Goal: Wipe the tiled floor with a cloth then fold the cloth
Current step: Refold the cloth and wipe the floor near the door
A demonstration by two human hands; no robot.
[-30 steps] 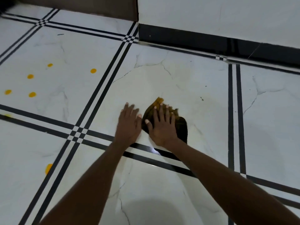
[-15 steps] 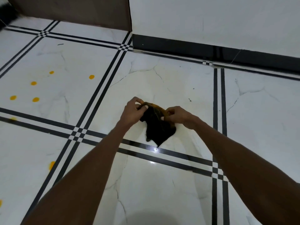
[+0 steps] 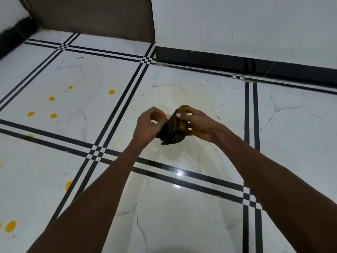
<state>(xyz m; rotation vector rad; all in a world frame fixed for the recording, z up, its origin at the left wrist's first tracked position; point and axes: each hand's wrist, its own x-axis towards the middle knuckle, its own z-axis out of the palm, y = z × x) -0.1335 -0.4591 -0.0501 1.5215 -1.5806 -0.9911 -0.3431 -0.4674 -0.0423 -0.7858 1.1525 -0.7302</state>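
A small dark cloth with yellow-stained patches hangs bunched in the air above the white tiled floor. My right hand grips its right side, fingers curled round the folds. My left hand pinches the cloth's left edge between thumb and fingers. Both hands are close together, thumbs nearly touching at the top of the cloth. The lower tip of the cloth dangles below my hands.
Several yellow spots dot the tiles to the left, with more at the lower left. A white wall with a black skirting runs along the back. A brown panel stands at the back left.
The cloth, pressed flat on the floor under my right hand a second ago, is lifted off the tiles. Both hands have drawn closer and bunched it more tightly.
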